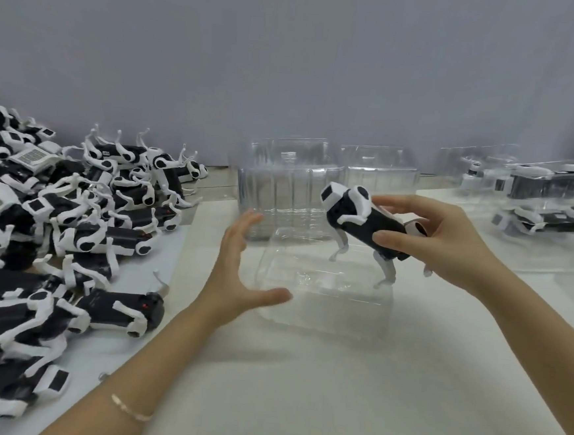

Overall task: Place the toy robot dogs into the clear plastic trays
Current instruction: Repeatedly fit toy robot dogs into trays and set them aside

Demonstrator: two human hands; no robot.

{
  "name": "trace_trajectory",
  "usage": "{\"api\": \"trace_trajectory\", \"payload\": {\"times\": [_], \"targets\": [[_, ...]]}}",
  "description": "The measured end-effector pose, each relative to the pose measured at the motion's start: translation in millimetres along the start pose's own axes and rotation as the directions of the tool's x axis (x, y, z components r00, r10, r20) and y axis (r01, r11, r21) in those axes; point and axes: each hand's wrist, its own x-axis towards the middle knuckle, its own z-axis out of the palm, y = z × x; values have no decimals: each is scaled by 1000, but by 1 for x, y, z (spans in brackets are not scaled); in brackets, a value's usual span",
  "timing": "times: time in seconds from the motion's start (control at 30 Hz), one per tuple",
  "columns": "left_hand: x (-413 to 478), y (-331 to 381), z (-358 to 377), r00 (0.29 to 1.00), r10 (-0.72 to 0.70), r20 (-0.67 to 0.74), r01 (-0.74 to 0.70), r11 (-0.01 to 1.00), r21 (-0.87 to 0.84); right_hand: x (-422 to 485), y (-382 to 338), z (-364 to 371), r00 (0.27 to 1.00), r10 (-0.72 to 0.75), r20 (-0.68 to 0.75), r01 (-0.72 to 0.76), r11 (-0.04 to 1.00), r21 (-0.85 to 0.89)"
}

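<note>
My right hand grips a black-and-white toy robot dog by its rear body, head pointing left, legs hanging down. It hovers just above a clear plastic tray that lies on the white table in front of me. My left hand is spread at the tray's left edge, fingers apart, thumb against the tray's front left side, holding nothing. A big heap of the same toy dogs covers the left part of the table.
A stack of clear trays stands behind the working tray, with another stack to its right. At the far right, filled trays with dogs inside are piled up. A grey wall runs behind the table.
</note>
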Motion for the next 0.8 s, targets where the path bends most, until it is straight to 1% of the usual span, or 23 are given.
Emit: {"api": "trace_trajectory", "payload": {"times": [0.03, 0.07, 0.1, 0.13, 0.2, 0.27, 0.3, 0.33, 0.4, 0.47, 0.53, 0.6, 0.67, 0.73, 0.8], "targets": [[5, -5, 1, 991, -123, 47, 129, 980, -154, 3, 0, 2, 1000, -1, -1, 1, 1000, -6], [11, -8, 4, 972, -212, 100, 232, 930, -285, 8, -1, 5, 1000, -4, -1, 4, 1000, -12], [14, -11, 7, 955, -250, 159, 292, 881, -373, 12, -1, 8, 1000, -11, 6, 11, 1000, -25], [13, -14, 8, 947, -236, 219, 310, 854, -418, 16, -1, 11, 1000, -19, 20, 19, 999, -44], [12, -18, 15, 935, -232, 267, 328, 851, -410, 22, 0, 17, 998, -21, 65, 27, 996, -87], [10, -16, 26, 923, -304, 237, 379, 830, -410, 26, 3, 22, 993, -13, 119, 32, 987, -158], [7, -13, 31, 925, -334, 181, 380, 809, -449, 26, 5, 24, 989, -15, 148, 44, 979, -200], [1, -8, 34, 933, -347, 94, 346, 795, -497, 26, 7, 25, 984, -18, 179, 58, 973, -224], [-12, 3, 39, 946, -308, -99, 206, 810, -549, 23, 10, 25, 972, -33, 233, 83, 975, -208], [-22, 12, 42, 946, -239, -220, 89, 841, -533, 16, 11, 25, 962, -61, 267, 118, 972, -203], [-27, 19, 43, 939, -161, -302, -15, 861, -508, 9, 12, 25, 957, -102, 270, 172, 952, -253], [-30, 24, 43, 934, -91, -345, -97, 866, -490, 4, 12, 26, 953, -154, 262, 231, 928, -292], [-31, 24, 43, 935, -43, -352, -133, 878, -460, 0, 11, 26, 943, -205, 261, 289, 894, -343], [-31, 22, 43, 943, -56, -328, -104, 887, -449, 0, 12, 26, 931, -218, 293, 333, 837, -435], [-31, 19, 42, 956, -114, -271, -24, 887, -461, 3, 13, 29, 919, -170, 357, 343, 790, -508]]}}
